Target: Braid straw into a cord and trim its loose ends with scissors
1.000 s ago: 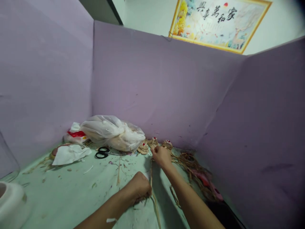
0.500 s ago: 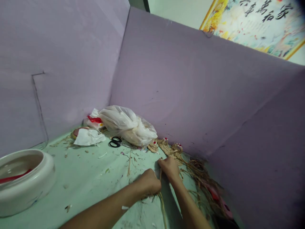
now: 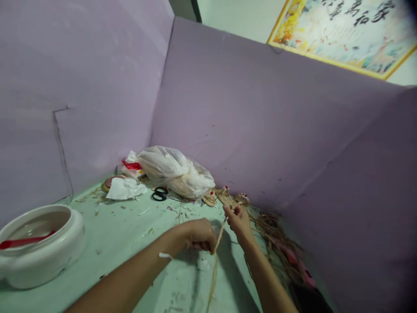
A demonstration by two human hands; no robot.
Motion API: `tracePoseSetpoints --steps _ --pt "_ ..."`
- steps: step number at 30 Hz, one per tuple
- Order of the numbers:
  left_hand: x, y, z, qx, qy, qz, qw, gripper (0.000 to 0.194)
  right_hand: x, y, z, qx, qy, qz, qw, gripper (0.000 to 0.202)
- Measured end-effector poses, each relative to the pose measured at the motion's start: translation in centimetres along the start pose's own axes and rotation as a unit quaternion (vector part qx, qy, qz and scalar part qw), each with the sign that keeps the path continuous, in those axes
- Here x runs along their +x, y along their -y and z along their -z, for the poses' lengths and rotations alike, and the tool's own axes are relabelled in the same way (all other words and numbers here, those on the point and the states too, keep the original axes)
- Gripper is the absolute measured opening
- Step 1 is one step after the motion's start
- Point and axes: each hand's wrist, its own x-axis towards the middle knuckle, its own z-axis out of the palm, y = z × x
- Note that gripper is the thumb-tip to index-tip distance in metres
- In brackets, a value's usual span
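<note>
A pale straw strand [image 3: 215,271] runs from my right hand down past my left hand and off the bottom of the view. My right hand [image 3: 238,221] pinches its upper end between thumb and fingertips. Lower and to the left, my left hand [image 3: 201,234] is closed around the same strand, its knuckles toward me. The stretch between the two hands looks taut and slightly twisted. Just beyond my right hand lie woven straw pieces [image 3: 224,198] with small red and white beads. A scrap of white tape [image 3: 165,255] clings to my left forearm.
Loose brown straw [image 3: 270,226] lies along the right wall, beside a pink and red item [image 3: 293,258]. Black-handled scissors [image 3: 160,194] rest before a knotted plastic bag [image 3: 176,171]. Crumpled tissue [image 3: 125,189] is further left. A white pot [image 3: 42,248] holding something red stands at the left.
Both hands have risen a little off the surface; my right hand has shifted slightly right and up, widening the gap. More of the strand shows between them. The view has tilted slightly.
</note>
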Motion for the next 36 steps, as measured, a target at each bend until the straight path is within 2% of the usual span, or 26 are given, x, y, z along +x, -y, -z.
tracePoseSetpoints --steps 2,4,7,9,14,22,26,29,31,33,36 --pt "-1.1 -0.8 0.8 0.021 0.013 0.007 1.0 0.006 -1.7 0.0 1.1 0.038 0.003 -0.011 0.999 0.036" --pt "-2.0 -1.4 0.8 0.048 0.007 0.009 0.999 0.004 -3.4 0.0 2.0 0.104 0.017 -0.024 0.994 0.037" --pt "-3.3 -1.2 -0.2 0.089 -0.004 0.01 0.996 0.005 -5.5 0.2 2.8 0.235 0.038 -0.072 0.969 0.046" --pt "-4.4 -0.6 -1.0 0.11 -0.002 0.014 0.994 0.006 -6.3 0.4 3.0 0.282 0.051 -0.11 0.952 0.051" --pt "-7.4 0.6 -1.9 0.138 0.018 0.02 0.99 0.007 -7.1 1.3 3.6 0.315 0.074 -0.159 0.933 0.047" --pt "-10.8 -1.9 -2.6 0.168 0.093 -0.021 0.981 0.005 -7.6 2.7 4.7 0.336 0.037 -0.151 0.929 0.041" --pt "-12.2 -2.7 -1.6 0.153 0.125 -0.028 0.98 0.006 -7.1 2.1 5.4 0.319 -0.015 -0.135 0.938 0.034" --pt "-13.4 -3.1 0.0 0.124 0.139 -0.089 0.978 0.007 -6.7 1.2 6.2 0.299 -0.056 -0.109 0.946 0.031" --pt "-14.2 -3.5 1.0 0.064 0.16 -0.173 0.97 0.011 -6.6 0.7 6.6 0.279 -0.084 -0.086 0.953 0.029" --pt "-15.1 -3.9 1.5 -0.02 0.133 -0.227 0.965 0.015 -6.6 0.4 6.8 0.255 -0.107 -0.061 0.959 0.029" --pt "-16.3 -4.6 1.5 -0.153 0.081 -0.257 0.951 0.023 -6.6 0.1 6.3 0.208 -0.121 -0.02 0.97 0.031"
